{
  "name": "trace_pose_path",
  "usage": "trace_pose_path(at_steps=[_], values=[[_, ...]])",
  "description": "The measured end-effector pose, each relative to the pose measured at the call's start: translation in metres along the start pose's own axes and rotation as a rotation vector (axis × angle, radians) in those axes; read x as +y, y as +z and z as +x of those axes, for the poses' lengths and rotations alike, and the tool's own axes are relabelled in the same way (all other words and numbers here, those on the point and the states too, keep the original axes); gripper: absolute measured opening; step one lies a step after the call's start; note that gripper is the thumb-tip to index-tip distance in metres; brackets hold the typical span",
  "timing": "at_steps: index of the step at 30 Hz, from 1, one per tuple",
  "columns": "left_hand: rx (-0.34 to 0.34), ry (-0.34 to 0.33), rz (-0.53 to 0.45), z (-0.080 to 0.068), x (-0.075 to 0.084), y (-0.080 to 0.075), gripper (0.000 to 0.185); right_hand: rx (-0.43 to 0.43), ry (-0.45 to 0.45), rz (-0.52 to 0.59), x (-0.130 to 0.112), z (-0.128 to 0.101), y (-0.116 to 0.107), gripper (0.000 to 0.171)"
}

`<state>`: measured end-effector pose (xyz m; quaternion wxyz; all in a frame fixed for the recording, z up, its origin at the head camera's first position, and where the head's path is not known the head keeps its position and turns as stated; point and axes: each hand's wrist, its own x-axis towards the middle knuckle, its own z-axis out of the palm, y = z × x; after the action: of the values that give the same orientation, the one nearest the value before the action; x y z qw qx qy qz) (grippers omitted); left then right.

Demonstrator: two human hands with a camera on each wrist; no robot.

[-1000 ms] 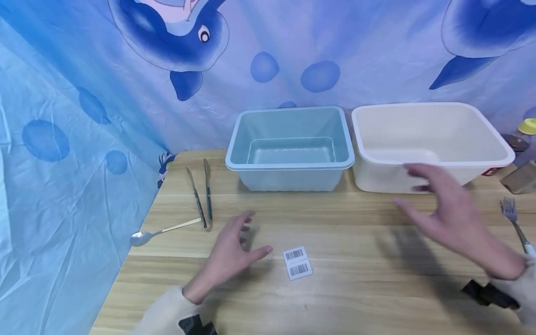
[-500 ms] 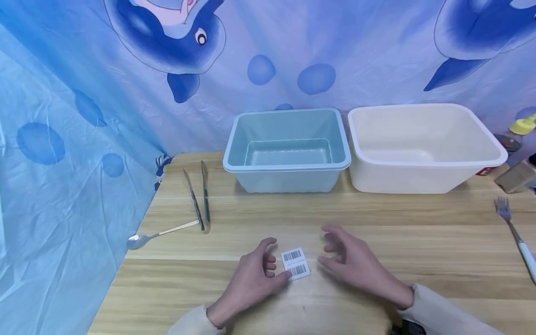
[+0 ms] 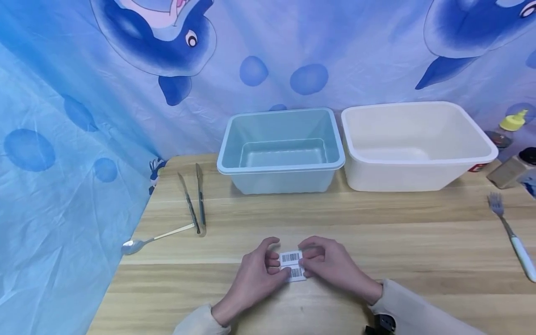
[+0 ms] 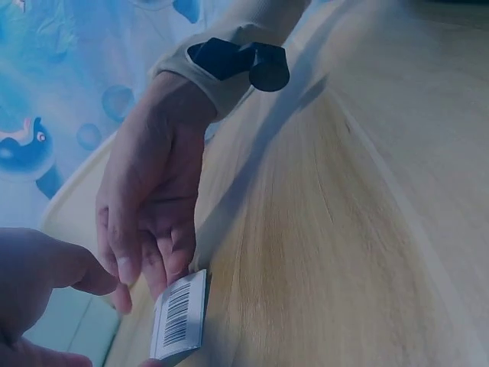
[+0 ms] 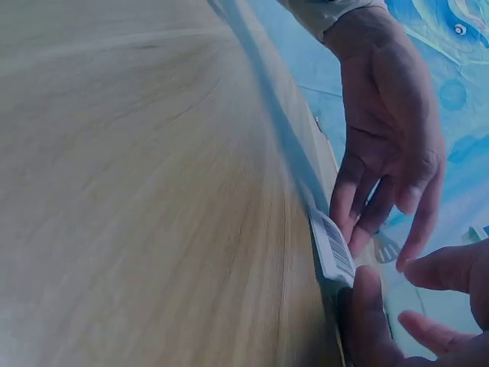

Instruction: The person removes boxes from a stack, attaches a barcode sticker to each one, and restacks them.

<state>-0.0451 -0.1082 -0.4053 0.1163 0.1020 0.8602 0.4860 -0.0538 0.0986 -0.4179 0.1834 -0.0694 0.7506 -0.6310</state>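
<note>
A small white card (image 3: pixel 291 257) printed with two barcodes is between my hands at the front middle of the wooden table. My left hand (image 3: pixel 258 275) has its thumb over the card's lower left part and curled fingers along the left edge. From the other side my right hand (image 3: pixel 335 267) pinches the right edge, thumb and index finger at the card. In the left wrist view the card (image 4: pixel 179 313) is tilted, and right-hand fingertips meet its far end. The right wrist view shows it edge-on, with fingertips of both hands at its ends. Parts under the fingers are hidden.
Behind stand a light blue basin (image 3: pixel 280 170) and a white basin (image 3: pixel 418 163). A spoon (image 3: pixel 133 246) and a pair of tongs (image 3: pixel 201 195) lie at left. At right are a fork (image 3: pixel 519 249), a shaker jar (image 3: pixel 512 171) and a yellow-topped bottle (image 3: pixel 512 122).
My right hand has come in from the far right to the card's right edge. My left hand has moved right onto the card. The card has turned slightly and sits straighter between both hands.
</note>
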Motion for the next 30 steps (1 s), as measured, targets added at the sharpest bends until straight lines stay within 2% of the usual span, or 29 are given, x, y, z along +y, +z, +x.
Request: trace_pose_path(at_steps=[4,7,10,12,16,20,26,28,30], values=[[0.008,0.003,-0.008,0.002,0.000,0.002,0.059,-0.033,0.001,-0.007,0.003,0.003,0.002,0.025],[0.049,0.017,-0.034,0.006,0.002,0.001,0.053,-0.035,0.000,-0.031,0.002,0.003,-0.001,0.019],[0.099,0.025,-0.106,0.012,0.008,-0.003,0.045,-0.008,-0.046,-0.050,-0.005,0.002,-0.008,0.016],[0.107,0.033,-0.168,0.016,0.013,-0.007,0.042,0.027,-0.099,-0.057,-0.013,0.001,-0.014,0.015],[0.067,0.051,-0.295,0.023,0.025,-0.012,0.039,0.137,-0.195,-0.071,-0.027,-0.001,-0.024,0.013],[0.039,0.077,-0.362,0.030,0.035,-0.009,0.033,0.228,-0.241,-0.078,-0.039,-0.004,-0.033,0.012],[0.035,0.101,-0.416,0.037,0.045,-0.002,0.019,0.252,-0.261,-0.079,-0.047,-0.007,-0.040,0.015],[0.056,0.103,-0.418,0.038,0.047,-0.002,0.016,0.256,-0.290,-0.136,-0.049,-0.008,-0.043,0.017],[0.086,0.115,-0.403,0.039,0.049,-0.001,0.014,0.287,-0.368,-0.263,-0.051,-0.009,-0.046,0.020]])
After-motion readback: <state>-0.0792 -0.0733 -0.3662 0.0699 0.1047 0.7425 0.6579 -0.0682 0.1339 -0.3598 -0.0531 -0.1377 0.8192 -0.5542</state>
